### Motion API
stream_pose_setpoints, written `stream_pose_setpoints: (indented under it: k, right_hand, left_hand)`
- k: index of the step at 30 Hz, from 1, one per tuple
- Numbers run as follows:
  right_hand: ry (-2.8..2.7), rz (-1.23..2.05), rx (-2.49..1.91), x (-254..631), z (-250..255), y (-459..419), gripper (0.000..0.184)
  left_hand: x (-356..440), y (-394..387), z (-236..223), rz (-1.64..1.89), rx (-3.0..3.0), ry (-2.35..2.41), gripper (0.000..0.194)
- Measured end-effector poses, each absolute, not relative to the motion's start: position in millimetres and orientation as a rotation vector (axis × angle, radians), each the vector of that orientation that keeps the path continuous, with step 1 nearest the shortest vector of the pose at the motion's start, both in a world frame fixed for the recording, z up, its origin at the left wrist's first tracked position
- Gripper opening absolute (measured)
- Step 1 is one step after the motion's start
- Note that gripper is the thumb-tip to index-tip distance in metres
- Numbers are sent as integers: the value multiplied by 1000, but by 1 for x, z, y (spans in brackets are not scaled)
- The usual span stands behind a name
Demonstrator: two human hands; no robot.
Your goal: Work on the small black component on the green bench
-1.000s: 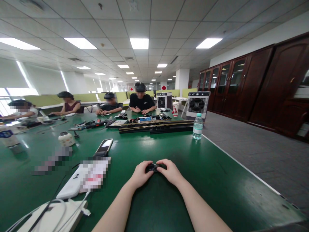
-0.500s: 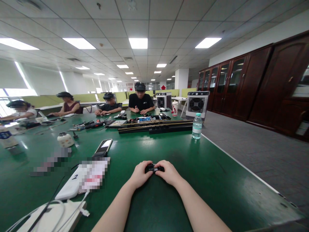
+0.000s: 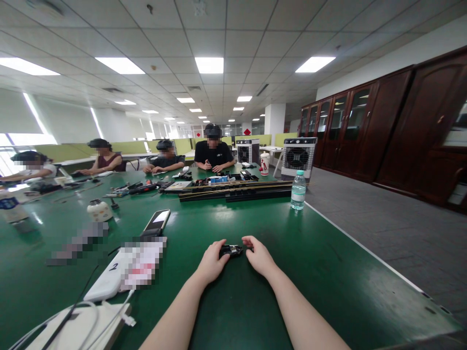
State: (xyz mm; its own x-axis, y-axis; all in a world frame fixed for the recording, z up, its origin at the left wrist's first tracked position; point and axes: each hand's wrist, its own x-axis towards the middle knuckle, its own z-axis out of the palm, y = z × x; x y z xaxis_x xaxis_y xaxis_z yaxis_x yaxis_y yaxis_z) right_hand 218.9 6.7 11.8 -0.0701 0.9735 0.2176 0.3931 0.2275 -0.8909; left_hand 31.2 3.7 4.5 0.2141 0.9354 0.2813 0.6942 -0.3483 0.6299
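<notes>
Green counter (image 3: 321, 272), 4 ppl at far end; 1 black gadget (image 3: 230, 251) pinched between my left hand (image 3: 212, 262) & right hand (image 3: 260, 256), fingers lightly curled; 1 bottle (image 3: 298, 190), 1 phone (image 3: 157, 221).

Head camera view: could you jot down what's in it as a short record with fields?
Setting: open office, long green table
Left hand: fingers on the left end of a small black part
Right hand: fingertips at the part's right end
Part: lies low over the table, too small to identify
Left of the hands: smartphone, white power bank
Farther off: water bottle, long black rails
Others: four people seated at the far end
</notes>
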Motion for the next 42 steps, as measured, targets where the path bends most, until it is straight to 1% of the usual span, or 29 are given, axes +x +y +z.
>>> stream_pose_setpoints:
  k: [4, 14, 30, 35, 38, 42]
  right_hand:
    - [-1559, 821, -1349, 219, 13, 7, 40]
    - [-1510, 818, -1366, 221, 11, 10, 37]
    - [-1547, 795, -1390, 222, 13, 10, 35]
    - [-1562, 799, -1383, 222, 16, 8, 27]
    - [-1644, 778, -1325, 220, 21, 3, 23]
    - [-1820, 694, -1246, 216, 25, -4, 27]
  left_hand:
    - [32, 4, 5, 879, 2153, 1532, 37]
    - [33, 1, 8, 880, 2157, 1531, 34]
    - [34, -1, 13, 824, 2196, 1510, 37]
    - [33, -1, 10, 833, 2210, 1485, 40]
    - [32, 0, 8, 853, 2212, 1467, 42]
    - [31, 1, 7, 885, 2220, 1441, 43]
